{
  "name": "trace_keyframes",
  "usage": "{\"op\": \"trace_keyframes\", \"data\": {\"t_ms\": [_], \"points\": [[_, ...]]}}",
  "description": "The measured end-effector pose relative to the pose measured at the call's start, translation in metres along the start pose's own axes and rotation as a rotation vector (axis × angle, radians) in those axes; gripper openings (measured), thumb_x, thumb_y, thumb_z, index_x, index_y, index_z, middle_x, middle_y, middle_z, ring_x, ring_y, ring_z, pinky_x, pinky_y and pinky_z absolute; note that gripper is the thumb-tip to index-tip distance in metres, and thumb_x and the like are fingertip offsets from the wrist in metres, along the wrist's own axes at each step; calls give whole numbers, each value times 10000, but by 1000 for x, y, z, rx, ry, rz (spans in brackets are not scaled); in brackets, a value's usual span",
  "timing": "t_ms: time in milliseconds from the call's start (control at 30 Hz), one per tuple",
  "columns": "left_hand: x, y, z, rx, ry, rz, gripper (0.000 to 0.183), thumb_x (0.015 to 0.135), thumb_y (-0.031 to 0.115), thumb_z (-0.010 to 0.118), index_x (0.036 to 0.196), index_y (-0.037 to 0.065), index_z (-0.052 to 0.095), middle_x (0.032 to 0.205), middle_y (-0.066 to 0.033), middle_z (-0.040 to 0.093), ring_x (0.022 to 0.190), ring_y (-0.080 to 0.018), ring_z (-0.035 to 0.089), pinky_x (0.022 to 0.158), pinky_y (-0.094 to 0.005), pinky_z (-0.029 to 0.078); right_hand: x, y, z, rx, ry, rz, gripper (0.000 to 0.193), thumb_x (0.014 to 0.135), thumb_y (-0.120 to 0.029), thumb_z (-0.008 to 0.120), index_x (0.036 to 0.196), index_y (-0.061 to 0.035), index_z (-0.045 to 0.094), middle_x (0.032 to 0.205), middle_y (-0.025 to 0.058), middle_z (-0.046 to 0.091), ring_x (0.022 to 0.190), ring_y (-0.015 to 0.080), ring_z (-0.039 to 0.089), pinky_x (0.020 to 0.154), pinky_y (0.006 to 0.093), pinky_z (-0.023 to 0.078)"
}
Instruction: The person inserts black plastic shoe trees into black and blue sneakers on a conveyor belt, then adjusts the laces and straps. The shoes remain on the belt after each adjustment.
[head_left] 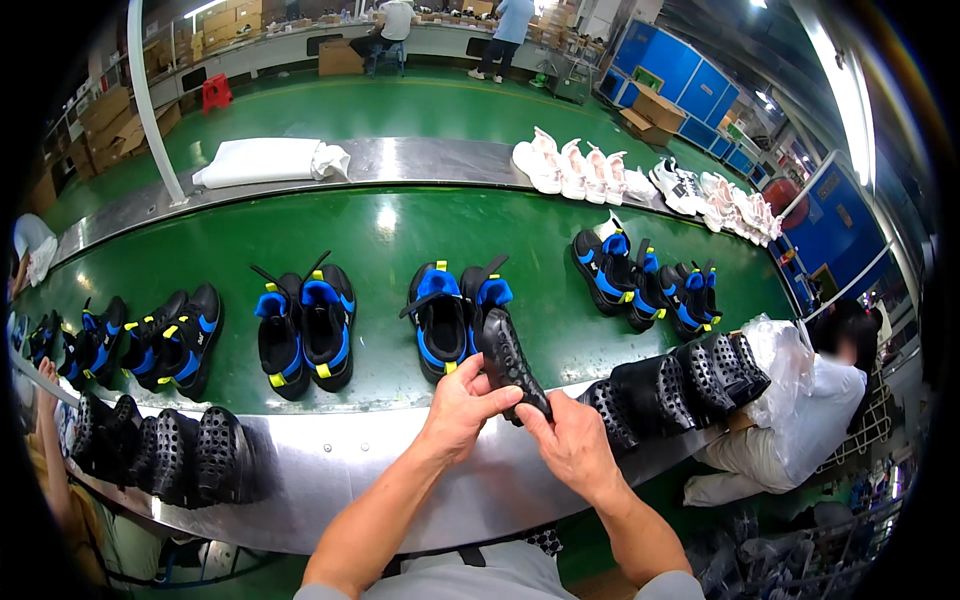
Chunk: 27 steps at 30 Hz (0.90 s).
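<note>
While a black perforated rubber clog (510, 362) was gripped between both hands above the steel tabletop edge (330, 455), its toe was pointed toward twelve o'clock, over the green conveyor belt (390, 225). The left hand (462, 408) was closed around the clog's heel end from eight o'clock, thumb on top; the right hand (570, 440) was pinched on the same end from four o'clock. Just beyond the clog, at twelve o'clock, a pair of black-and-blue strapped sneakers with yellow tabs (452, 315) was set on the belt, with like pairs at ten and two o'clock. A row of black perforated clogs (680, 385) was lined up at three o'clock, another row (160, 450) at nine o'clock. For the handling to be done well, it is judged that the clog should be kept supported by one hand while it is turned by the other, clear of the sneakers beneath.
</note>
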<state>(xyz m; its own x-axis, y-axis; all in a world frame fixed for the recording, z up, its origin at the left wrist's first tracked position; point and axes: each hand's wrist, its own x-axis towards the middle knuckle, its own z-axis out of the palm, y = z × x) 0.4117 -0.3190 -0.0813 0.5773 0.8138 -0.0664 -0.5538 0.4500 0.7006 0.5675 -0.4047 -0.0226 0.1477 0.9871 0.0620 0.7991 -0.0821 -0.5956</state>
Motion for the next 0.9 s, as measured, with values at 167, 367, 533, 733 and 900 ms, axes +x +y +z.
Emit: {"op": "trace_keyframes", "data": {"t_ms": [167,367,533,733,900], "points": [[69,24,-10,1099,271,398,629,885,162,773,1393,-59,475,1139,-213,675,1039,-344,674,912,-414,541,46,22,-19,328,-161,244,493,970,-430,656,850,48,664,619,42,523,558,147,524,505,355,413],[170,42,-39,1778,129,274,536,821,110,726,1327,2,586,1159,-254,681,1127,-429,629,979,-488,506,109,12,-36,7,-411,349,566,922,-482,668,832,76,645,647,130,569,560,239,578,513,423,448],[192,48,-58,1734,95,239,258,750,33,632,971,35,765,984,-260,717,998,-425,696,864,-483,563,135,18,24,-387,-167,69,482,948,-438,655,912,36,731,924,256,734,938,411,727,845,494,564],[188,46,-60,1656,-154,317,293,721,136,772,981,2,745,909,-269,704,892,-436,694,799,-476,548,157,39,91,-616,-12,-5,222,942,-250,657,893,-52,745,956,196,750,873,355,751,756,445,607],[184,41,-58,1663,-95,274,269,754,131,767,980,-10,729,958,-268,703,943,-429,683,810,-477,534,174,51,105,-609,53,-10,138,887,-148,655,895,-46,748,929,197,745,903,336,752,781,435,608]]}}
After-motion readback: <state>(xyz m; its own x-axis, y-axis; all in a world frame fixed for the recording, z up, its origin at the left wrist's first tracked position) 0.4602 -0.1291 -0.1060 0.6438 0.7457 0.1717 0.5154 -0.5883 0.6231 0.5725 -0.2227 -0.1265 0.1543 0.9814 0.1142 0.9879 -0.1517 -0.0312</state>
